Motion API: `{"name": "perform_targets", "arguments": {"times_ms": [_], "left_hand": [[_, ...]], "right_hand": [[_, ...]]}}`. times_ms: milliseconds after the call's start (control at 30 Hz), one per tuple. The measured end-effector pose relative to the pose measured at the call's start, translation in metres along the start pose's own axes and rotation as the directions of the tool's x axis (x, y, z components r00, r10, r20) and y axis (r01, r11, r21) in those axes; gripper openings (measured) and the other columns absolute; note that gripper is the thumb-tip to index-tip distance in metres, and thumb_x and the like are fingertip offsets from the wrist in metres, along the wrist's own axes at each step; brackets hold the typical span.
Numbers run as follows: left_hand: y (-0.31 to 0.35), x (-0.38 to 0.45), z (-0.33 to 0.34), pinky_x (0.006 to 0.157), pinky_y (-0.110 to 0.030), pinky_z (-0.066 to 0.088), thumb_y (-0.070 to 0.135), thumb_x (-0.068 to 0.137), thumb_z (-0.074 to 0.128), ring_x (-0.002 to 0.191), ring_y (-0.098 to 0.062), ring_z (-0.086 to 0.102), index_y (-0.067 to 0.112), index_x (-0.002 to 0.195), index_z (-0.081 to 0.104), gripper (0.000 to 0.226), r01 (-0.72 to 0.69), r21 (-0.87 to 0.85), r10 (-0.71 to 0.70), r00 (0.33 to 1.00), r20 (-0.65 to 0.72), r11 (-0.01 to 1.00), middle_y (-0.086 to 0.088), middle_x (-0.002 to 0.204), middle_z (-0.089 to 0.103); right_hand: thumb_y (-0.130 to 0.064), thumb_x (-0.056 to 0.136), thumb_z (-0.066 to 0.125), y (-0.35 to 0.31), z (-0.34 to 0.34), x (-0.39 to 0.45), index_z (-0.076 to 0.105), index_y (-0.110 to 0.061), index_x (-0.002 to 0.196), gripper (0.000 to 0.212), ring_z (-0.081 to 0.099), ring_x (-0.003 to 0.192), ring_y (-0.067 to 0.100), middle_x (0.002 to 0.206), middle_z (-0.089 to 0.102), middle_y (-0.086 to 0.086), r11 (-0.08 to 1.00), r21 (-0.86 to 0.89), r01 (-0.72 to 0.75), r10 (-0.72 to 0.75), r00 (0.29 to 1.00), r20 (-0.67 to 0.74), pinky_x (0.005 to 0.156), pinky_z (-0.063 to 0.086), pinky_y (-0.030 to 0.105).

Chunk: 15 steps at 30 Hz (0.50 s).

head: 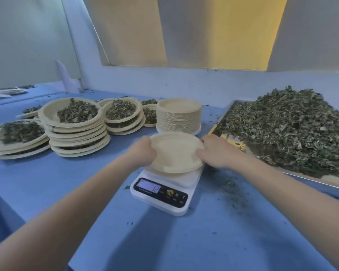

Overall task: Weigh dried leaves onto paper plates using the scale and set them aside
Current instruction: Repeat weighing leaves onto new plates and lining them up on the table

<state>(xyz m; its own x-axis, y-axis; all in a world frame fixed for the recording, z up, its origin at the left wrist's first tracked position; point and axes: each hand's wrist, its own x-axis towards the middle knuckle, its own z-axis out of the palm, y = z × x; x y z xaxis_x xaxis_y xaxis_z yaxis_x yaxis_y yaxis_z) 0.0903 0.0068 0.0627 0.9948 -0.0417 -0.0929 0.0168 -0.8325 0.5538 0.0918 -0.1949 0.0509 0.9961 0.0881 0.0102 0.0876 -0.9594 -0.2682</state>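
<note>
An empty beige paper plate [175, 151] lies on the white digital scale [160, 194], whose lit display shows a number. My left hand [143, 151] grips the plate's left rim. My right hand [216, 151] holds its right rim, fingers curled over the edge. A big heap of dried leaves [288, 130] fills a metal tray [313, 180] to the right. Behind the scale stands a tall stack of empty plates [178, 118].
Stacks of plates filled with leaves [76, 126] stand at the left, with more behind [123, 114] and at the far left [16, 137]. Leaf crumbs dot the blue tabletop [213, 241]. A white wall with a window runs along the back.
</note>
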Motion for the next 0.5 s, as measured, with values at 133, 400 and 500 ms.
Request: {"name": "perform_targets", "arguments": {"times_ms": [133,400,500], "left_hand": [[-0.009,0.001,0.014,0.056,-0.025,0.034,0.002,0.093,0.031,0.077,-0.017,0.043,0.002,0.131,0.032,0.038,0.011,-0.023,-0.011,1.0,0.006,1.0,-0.004,0.089,0.043],[-0.013,0.011,0.004,0.058,-0.026,0.033,0.016,0.093,0.043,0.083,-0.021,0.044,0.018,0.117,0.038,0.024,-0.026,-0.138,0.016,0.997,-0.071,0.99,-0.006,0.106,0.046],[-0.01,0.015,-0.006,0.06,-0.027,0.027,0.016,0.092,0.046,0.072,-0.012,0.035,0.028,0.081,0.03,0.023,-0.081,-0.165,0.06,0.99,-0.129,0.983,0.004,0.084,0.035]], "right_hand": [[-0.035,0.094,0.038,0.002,0.016,0.0,0.032,-0.013,0.14,0.052,0.036,0.128,0.034,0.142,0.033,0.014,0.996,-0.091,-0.015,0.02,0.998,0.054,0.101,0.037,0.046],[-0.058,0.096,0.026,0.007,0.011,0.007,0.018,-0.016,0.15,0.07,0.024,0.141,0.032,0.153,0.025,0.015,1.0,0.019,-0.013,0.013,0.999,-0.031,0.11,0.027,0.05],[-0.058,0.095,0.028,0.006,0.004,0.012,0.027,-0.02,0.148,0.066,0.032,0.136,0.031,0.148,0.033,0.013,0.996,0.082,0.018,-0.011,0.997,-0.081,0.107,0.032,0.049]]}}
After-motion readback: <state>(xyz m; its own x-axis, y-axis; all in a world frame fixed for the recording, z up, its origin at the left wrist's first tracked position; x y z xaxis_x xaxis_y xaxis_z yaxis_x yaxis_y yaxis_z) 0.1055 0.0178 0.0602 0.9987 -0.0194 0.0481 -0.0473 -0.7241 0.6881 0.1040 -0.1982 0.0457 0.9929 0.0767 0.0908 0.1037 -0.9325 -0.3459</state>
